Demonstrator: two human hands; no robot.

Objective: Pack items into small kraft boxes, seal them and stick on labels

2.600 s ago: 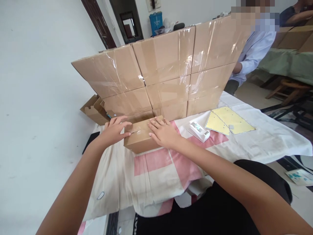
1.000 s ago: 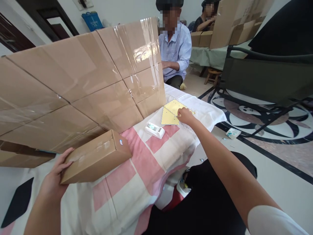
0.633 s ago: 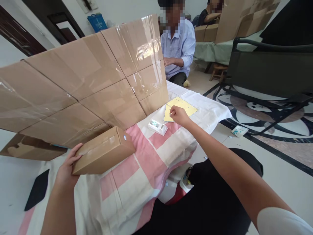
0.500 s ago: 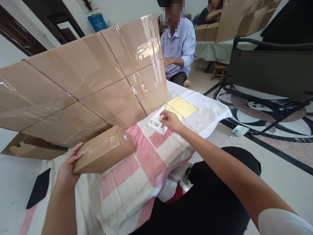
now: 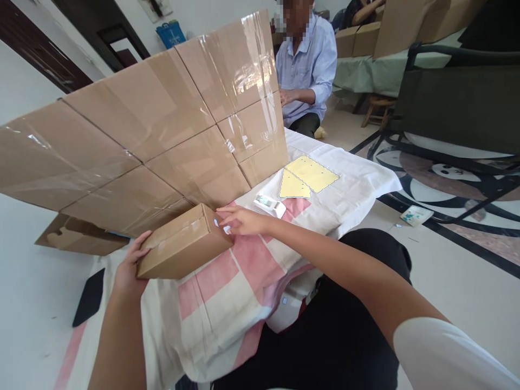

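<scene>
A small taped cardboard box [image 5: 182, 244] lies on the pink-and-cream cloth [image 5: 227, 303]. My left hand [image 5: 132, 265] grips its left end, fingers curled over the top edge. My right hand [image 5: 239, 220] reaches across to the box's right end, fingertips pinched at a small white sticker [image 5: 226, 229] by the box's corner. A second small sticker [image 5: 215, 222] sits on that end face. The white tape dispenser [image 5: 270, 205] rests just beyond my right hand, and two yellow sticker sheets [image 5: 309, 176] lie farther right.
A wall of stacked, tape-wrapped cartons [image 5: 162, 141] stands behind the box. A flattened carton [image 5: 77, 238] and a black phone [image 5: 88, 297] lie at the left. A person in a blue shirt [image 5: 309, 70] sits beyond the stack. A dark chair [image 5: 455, 103] stands at the right.
My right hand came back from the yellow sheets, passed the tape dispenser and now reaches the box's right end. My left hand kept hold of the box.
</scene>
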